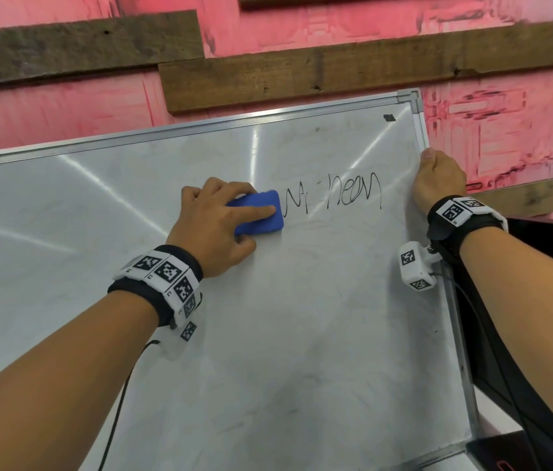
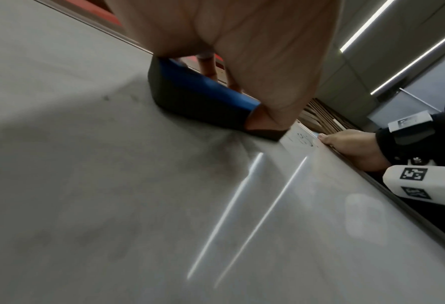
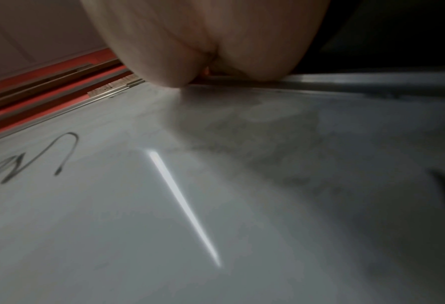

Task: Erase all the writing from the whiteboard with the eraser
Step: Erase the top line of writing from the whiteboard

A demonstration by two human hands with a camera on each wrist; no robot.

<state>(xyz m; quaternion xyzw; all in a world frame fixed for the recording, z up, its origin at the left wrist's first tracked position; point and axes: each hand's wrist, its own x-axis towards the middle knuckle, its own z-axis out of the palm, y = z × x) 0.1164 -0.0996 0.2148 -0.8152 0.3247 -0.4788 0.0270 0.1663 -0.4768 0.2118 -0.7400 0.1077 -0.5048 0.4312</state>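
Whiteboard (image 1: 302, 334): lay tilted in front of me against the pink wall (image 1: 506, 137); most of its face was bare apart from faint grey smears, so I judged the bulk of the surface needed no more wiping.
Writing left (image 1: 334, 195): one scrawled black line sat near the upper right corner, whole and unsmudged, and this was what the job had yet to clear.
Dark mark (image 1: 389, 117): a small black blot sat by the top right corner; I could not tell whether it was ink or a chip.
Right hand (image 1: 436, 180): gripped the board's right rim, thumb on the frame and fingers curled behind the edge, steadying it.
Left hand (image 1: 215, 220): held the eraser from above, forefinger laid straight along its back, thumb and the other fingers curled on its sides.
Eraser (image 1: 258, 214): blue block pressed flat on the board, its right end just beside the first stroke of the writing, not yet over it.
Progress: I judged the wiping of that line as hardly begun, one sweep to the right being next.
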